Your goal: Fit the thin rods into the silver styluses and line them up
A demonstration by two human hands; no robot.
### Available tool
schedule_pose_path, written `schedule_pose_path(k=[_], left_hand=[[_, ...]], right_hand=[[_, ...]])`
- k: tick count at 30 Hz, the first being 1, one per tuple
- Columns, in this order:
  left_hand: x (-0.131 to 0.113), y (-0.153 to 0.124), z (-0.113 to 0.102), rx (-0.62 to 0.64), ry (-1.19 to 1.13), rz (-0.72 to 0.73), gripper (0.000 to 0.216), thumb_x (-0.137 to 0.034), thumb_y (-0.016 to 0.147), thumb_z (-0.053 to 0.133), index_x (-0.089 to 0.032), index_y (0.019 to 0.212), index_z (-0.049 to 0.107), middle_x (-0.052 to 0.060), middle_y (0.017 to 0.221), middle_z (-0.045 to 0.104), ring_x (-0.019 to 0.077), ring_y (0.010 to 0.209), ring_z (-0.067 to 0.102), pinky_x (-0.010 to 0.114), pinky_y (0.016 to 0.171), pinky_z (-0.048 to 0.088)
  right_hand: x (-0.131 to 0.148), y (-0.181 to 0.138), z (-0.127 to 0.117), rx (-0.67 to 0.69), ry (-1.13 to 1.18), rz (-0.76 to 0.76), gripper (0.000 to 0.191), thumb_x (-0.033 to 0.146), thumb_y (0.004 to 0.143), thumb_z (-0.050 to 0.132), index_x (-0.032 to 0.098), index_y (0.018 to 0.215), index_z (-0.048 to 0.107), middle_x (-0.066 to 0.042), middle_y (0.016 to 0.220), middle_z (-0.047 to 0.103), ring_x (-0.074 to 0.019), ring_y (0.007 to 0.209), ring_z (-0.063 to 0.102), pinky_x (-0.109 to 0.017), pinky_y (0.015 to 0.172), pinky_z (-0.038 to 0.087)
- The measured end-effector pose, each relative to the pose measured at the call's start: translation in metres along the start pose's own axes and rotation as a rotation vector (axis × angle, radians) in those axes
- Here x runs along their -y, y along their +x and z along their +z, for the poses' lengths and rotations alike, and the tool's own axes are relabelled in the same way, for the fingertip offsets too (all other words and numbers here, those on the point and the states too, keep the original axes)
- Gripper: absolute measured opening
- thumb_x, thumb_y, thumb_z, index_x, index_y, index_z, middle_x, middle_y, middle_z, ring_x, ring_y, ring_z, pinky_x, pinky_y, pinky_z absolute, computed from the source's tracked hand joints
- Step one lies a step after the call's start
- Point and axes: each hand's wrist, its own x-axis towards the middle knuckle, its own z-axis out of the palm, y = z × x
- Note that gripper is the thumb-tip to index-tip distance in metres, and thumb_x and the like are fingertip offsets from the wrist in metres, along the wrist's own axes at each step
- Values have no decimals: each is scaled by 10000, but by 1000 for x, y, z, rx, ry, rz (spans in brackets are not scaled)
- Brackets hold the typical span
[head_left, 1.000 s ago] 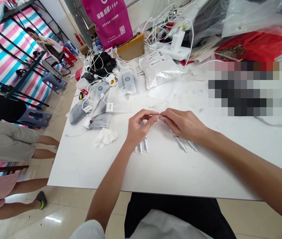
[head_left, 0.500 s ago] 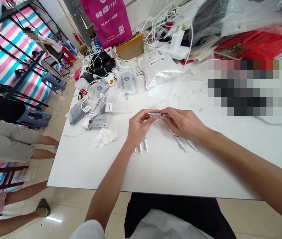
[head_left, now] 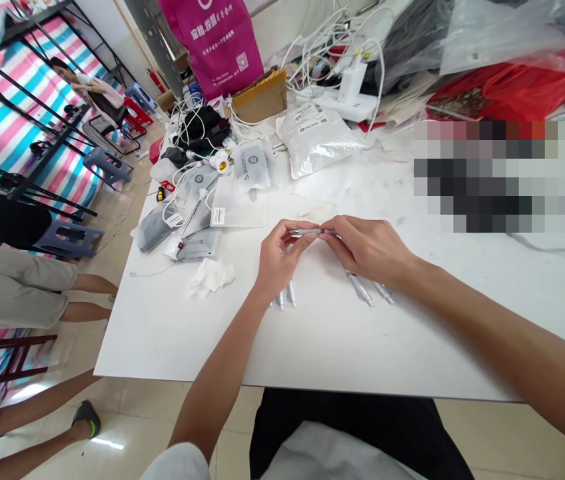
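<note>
Slim metal tube [head_left: 312,231] lies level between both hands above the white table [head_left: 172,347], showing more of its length than a moment earlier, when the fingers covered much of it. Left hand [head_left: 282,257] and right hand [head_left: 367,250] close in from opposite ends, their fingertips pinching the tube, fingers curled and pressed together rather than spread; the thumbs are hard to make out. Just below the left fingers lie similar silver tubes [head_left: 286,293], and below the right fingers two more [head_left: 365,288] sit at an angle. Left of the left fingers are a crumpled tissue [head_left: 210,278] and grey printed pouches [head_left: 198,245] tangled with white cables [head_left: 182,200].
</note>
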Motion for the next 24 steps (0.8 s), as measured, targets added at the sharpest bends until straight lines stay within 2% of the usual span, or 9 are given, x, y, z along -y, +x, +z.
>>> schedule_pose_path(k=[7, 13, 16, 21, 24], left_hand=[[-1, 1, 1, -42, 30, -16, 320, -523, 932, 751, -217, 908, 659, 73, 1101, 761, 183, 1009, 714, 332, 868, 568], [-1, 1, 2, -72, -36, -67, 350, -506, 917, 772, -199, 821, 633, 58, 1078, 764, 126, 819, 672, 310, 792, 550], [-2, 1, 2, -76, -63, -74, 326, -492, 892, 805, -197, 846, 674, 63, 1073, 770, 141, 866, 692, 297, 793, 548], [-7, 0, 0, 48, -131, -32, 295, -430, 891, 827, -242, 1110, 765, 79, 1208, 776, 196, 1083, 718, 317, 914, 548], [-6, 0, -1, 56, -128, -27, 237, -419, 919, 799, -239, 1074, 791, 76, 1161, 798, 199, 1079, 722, 318, 909, 540]], right_hand=[[2, 1, -1, -14, 19, -11, 338, 396, 1131, 373, 203, 1037, 633, -73, 873, 763, -175, 670, 638, -320, 541, 311], [3, 2, -1, -14, 6, -42, 346, 381, 1138, 363, 189, 1039, 634, -70, 848, 749, -163, 656, 620, -310, 538, 313], [2, 0, -1, -15, 8, -20, 344, 403, 1133, 373, 189, 1067, 633, -60, 838, 746, -152, 602, 581, -304, 521, 292], [-2, -2, -1, 29, 82, 32, 363, 372, 1132, 327, 197, 1037, 630, -48, 800, 736, -149, 557, 543, -302, 532, 302], [-2, -2, -1, 67, 123, 61, 405, 376, 1134, 299, 199, 990, 633, -40, 747, 712, -152, 544, 537, -307, 547, 317]])
